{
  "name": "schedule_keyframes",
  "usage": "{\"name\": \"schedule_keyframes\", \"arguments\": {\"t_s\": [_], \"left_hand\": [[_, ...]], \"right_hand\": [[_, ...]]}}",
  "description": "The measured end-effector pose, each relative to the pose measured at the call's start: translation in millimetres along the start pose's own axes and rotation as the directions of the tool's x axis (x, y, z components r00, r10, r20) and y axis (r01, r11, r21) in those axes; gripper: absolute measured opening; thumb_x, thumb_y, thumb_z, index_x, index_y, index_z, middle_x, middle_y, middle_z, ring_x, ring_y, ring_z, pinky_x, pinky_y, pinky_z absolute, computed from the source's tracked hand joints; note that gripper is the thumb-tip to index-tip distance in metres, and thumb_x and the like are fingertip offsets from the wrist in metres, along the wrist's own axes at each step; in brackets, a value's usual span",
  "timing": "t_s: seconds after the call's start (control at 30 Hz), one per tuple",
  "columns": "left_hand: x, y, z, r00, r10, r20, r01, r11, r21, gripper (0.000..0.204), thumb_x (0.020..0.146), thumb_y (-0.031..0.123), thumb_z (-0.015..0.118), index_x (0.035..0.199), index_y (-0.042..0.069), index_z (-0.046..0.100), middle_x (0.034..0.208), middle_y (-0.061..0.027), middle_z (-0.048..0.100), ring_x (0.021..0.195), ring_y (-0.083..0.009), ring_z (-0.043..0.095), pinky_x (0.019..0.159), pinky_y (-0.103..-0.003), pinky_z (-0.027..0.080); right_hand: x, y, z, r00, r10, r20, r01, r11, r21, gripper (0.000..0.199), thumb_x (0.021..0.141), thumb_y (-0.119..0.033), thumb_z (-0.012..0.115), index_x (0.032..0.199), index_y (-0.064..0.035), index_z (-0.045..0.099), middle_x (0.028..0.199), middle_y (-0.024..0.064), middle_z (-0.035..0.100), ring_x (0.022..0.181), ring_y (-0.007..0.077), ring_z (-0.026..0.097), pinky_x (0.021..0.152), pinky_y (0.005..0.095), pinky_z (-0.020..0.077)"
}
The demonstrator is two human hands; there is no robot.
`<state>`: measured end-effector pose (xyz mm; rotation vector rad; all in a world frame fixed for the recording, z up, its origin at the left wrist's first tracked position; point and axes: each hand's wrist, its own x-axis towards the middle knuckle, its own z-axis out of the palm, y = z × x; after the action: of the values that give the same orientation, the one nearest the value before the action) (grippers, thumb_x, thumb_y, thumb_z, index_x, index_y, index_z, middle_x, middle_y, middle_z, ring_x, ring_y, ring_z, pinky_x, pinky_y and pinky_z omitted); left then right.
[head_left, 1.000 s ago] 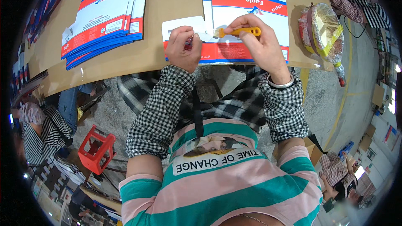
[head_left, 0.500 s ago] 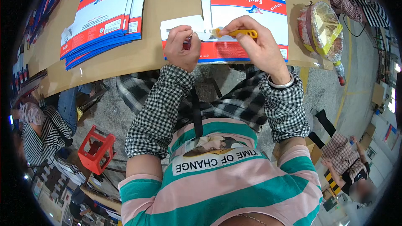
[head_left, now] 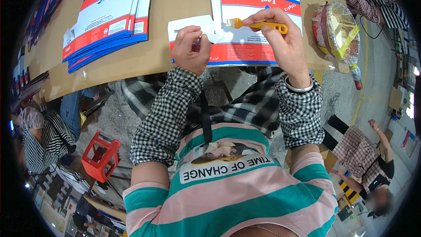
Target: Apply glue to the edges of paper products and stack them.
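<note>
My right hand (head_left: 287, 46) grips a yellow-handled brush (head_left: 239, 23) with pale bristles pointing left, held over a flat printed carton (head_left: 250, 52) in red, white and blue. Closed at the carton's left side, my left hand (head_left: 189, 52) pinches a white flap (head_left: 214, 37) that sticks out to the right of its fingers. A small dark red piece shows between those fingers, too hidden to name. White card (head_left: 184, 23) lies just beyond the left hand. The brush and the flap are apart.
A stack of flat cartons (head_left: 109, 13) lies at the left of the brown tabletop (head_left: 184, 0). To the right sits a plastic-wrapped bowl (head_left: 324, 30) with yellow tape. A red stool (head_left: 101, 156) stands on the floor at left. Other people are around.
My right hand has drawn the brush away from the white flap, to the right and slightly farther out. The left hand stays nearly still. A person at the right has raised an arm.
</note>
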<state>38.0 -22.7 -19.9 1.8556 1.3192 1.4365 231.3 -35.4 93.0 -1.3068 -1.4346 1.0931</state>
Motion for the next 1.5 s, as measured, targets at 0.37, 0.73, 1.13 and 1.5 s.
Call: {"name": "schedule_keyframes", "arguments": {"t_s": [0.37,0.73,1.13,1.5], "left_hand": [[0,2,-2,0.999,-0.023,0.026,0.023,1.0,0.01,0.012,0.074,0.002,0.065,0.084,0.001,0.059,0.093,-0.0104,0.06,0.075,-0.0151,0.061,0.065,-0.025,0.051],[0,3,-1,1.0,-0.003,0.018,0.002,1.0,0.021,0.014,0.07,0.0,0.066,0.081,0.002,0.057,0.093,-0.0106,0.059,0.077,-0.0192,0.062,0.061,-0.027,0.053],[1,3,1,1.0,-0.008,0.014,0.008,1.0,0.0,0.015,0.07,0.0,0.067,0.082,0.002,0.057,0.093,-0.0107,0.059,0.077,-0.0202,0.062,0.062,-0.027,0.053],[-2,2,0,0.998,-0.053,0.03,0.054,0.998,-0.021,0.013,0.074,0.001,0.065,0.085,0.002,0.059,0.093,-0.0105,0.06,0.074,-0.0158,0.061,0.064,-0.026,0.051]], "right_hand": [[8,24,12,0.956,0.157,-0.246,-0.084,0.955,0.284,0.018,0.093,-0.016,0.046,0.089,0.0,0.053,0.086,0.0122,0.064,0.064,0.0116,0.06,0.061,0.0231,0.0502],[5,36,17,0.979,0.142,-0.146,-0.112,0.974,0.197,0.017,0.093,-0.016,0.047,0.092,0.0,0.053,0.086,0.0107,0.063,0.069,0.0102,0.059,0.064,0.022,0.0484],[3,29,18,0.985,0.115,-0.126,-0.097,0.986,0.137,0.016,0.091,-0.013,0.047,0.093,0.0011,0.053,0.088,0.0095,0.062,0.073,0.0116,0.059,0.068,0.0231,0.048],[3,24,19,0.984,0.102,-0.146,-0.08,0.986,0.146,0.015,0.091,-0.012,0.047,0.092,0.0014,0.054,0.087,0.009,0.062,0.074,0.0121,0.059,0.068,0.0232,0.048]]}}
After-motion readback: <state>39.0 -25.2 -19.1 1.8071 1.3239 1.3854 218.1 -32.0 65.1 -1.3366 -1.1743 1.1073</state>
